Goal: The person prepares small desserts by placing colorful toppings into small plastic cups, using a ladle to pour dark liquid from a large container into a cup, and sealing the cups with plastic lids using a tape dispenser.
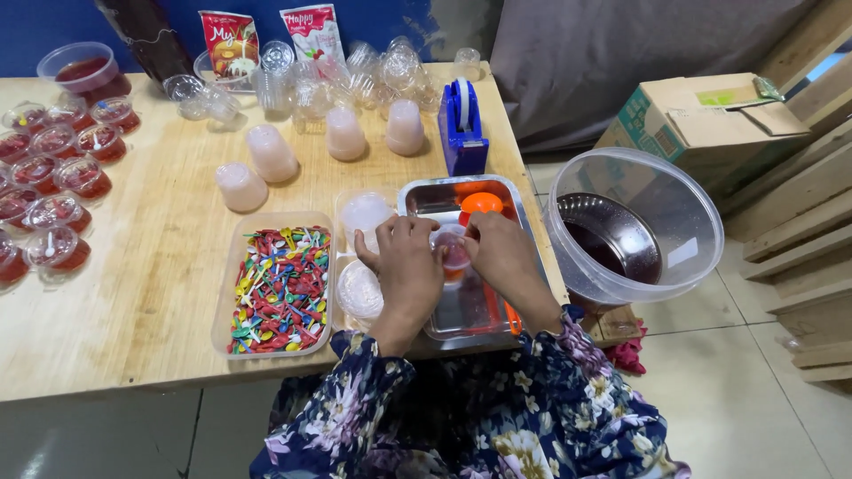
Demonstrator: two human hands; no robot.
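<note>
Left hand (406, 266) and right hand (504, 257) together over metal tray (426, 200), fingers of both clenched around one small clear cup (454, 251) with red filling. Cup held between the two hands, just above tray middle; lid state hidden by fingers. Orange funnel-like piece (481, 203) in tray just behind the cup, orange handle (513, 319) showing at tray's near right corner.

Left of tray: narrow clear container with round lids (359, 288), touching left hand's side. Further left: clear box of small multicoloured plastic spoons (280, 288).

Wooden surface (151, 293) also carrying:
- row of sealed red-filled cups (55, 186) along left edge
- four upturned pinkish cups (271, 153) mid-surface
- heap of empty clear cups (355, 75) at far edge
- two printed pouches (231, 40) against the blue wall
- blue tape dispenser (462, 124) just behind tray

Right of surface, well apart from hands: large clear bowl (683, 253) with dark red liquid inside, cardboard box (701, 120) behind it. Floral sleeves (532, 399) at bottom.
</note>
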